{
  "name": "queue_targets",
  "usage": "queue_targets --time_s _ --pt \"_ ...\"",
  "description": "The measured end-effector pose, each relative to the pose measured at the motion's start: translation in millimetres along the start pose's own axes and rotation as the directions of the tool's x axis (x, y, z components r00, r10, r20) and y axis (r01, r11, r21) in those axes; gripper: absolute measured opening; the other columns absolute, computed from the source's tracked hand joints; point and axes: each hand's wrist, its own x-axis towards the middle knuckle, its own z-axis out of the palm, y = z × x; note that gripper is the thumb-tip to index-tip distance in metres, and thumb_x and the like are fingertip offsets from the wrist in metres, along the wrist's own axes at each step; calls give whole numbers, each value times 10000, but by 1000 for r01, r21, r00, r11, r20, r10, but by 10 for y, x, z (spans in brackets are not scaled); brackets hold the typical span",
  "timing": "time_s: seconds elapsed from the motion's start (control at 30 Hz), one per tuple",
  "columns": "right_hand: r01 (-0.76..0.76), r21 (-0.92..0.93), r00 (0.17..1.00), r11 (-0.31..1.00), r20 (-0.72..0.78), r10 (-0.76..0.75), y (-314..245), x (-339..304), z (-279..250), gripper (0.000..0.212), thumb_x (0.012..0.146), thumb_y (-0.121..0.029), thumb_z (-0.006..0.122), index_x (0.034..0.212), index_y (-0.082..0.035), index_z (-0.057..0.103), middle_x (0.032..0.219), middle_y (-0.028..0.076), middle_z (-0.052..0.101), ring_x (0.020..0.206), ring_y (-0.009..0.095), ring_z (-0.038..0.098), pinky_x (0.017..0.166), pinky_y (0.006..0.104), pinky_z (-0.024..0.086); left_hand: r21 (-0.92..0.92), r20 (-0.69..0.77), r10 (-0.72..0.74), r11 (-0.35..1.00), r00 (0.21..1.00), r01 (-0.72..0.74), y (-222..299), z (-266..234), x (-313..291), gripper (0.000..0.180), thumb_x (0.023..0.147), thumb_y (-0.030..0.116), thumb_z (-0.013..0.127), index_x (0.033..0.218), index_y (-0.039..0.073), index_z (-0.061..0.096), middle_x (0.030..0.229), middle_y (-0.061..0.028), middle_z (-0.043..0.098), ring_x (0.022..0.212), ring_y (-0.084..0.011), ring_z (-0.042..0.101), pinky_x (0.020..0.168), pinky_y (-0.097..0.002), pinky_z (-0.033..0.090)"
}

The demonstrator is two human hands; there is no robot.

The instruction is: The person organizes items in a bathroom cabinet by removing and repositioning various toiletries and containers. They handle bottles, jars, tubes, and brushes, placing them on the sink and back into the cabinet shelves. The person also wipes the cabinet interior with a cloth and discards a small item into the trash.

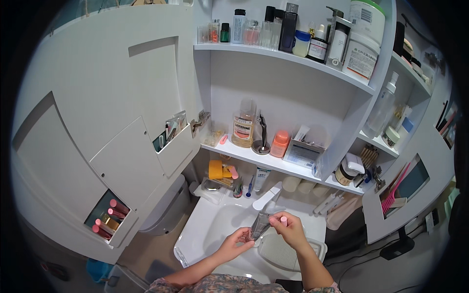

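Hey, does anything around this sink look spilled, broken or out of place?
Nothing stands out. Both hands, left and right, hold a slim grey tube over the sink; the shelf bottles stand upright, and no spill shows.

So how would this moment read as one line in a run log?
left hand: holds lower end of slim clear tube | right hand: grips its top, pink cap in fingers | place: over white sink

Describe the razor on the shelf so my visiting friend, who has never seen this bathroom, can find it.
Above the white sink, find the lower white shelf. The dark-handled razor stands upright in a round silvery stand, between the amber mouthwash bottle and the short orange-pink bottle. It is the only thin, dark, upright thing there.
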Motion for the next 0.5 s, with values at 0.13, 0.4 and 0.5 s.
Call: queue_targets --time_s 0.13,0.4,0.5 --pt "50 -77 999 996 -14 -51 26 -73 74 142 878 -161 672 902 -21 658 693 -32 581 574 27 468 499 185 368 134 28 -11 991 1000 7 82 -44 62 436 844 103 690 1235 16 518 1030 -44 591 915 -105 570 834 -273 475" --pt "87 -172 990 981 -98 -105 -411 -86 25 112 859 -134 675 852 -23 665 679 -13 603 583 39 512 509 195 394 144 -69 206 970 976 -195 258 16 199 482 858 90 662 1289 13 460 1149 -92 579 991 -160 588 861 -291 474" --pt "307 -387 927 869 -84 -365 -1025 133 0 96 831 -105 687 818 -15 657 655 0 598 601 47 527 532 209 411 66 -111 201 979 973 -195 262 -65 178 498 882 81 625 1320 10 399 1192 -109 553 1015 -168 582 870 -291 472"
